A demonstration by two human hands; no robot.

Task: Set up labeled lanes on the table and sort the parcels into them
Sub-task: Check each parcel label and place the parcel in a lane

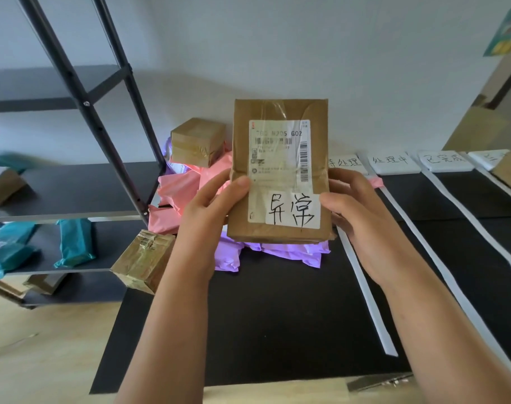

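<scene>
While we hold the box (280, 170) upright just above the pile (178, 185), our left hand (216, 205) and right hand (353, 205) each grip a side edge, thumbs on its face. It seems stiff and light; glossy tape (277, 110) may slip, so edges suit best.

Black table (277, 316), white strips (365, 287) dividing lanes, label cards (394, 164) along far edge; pink mailers (178, 185), purple mailers (292, 250) piled left
</scene>
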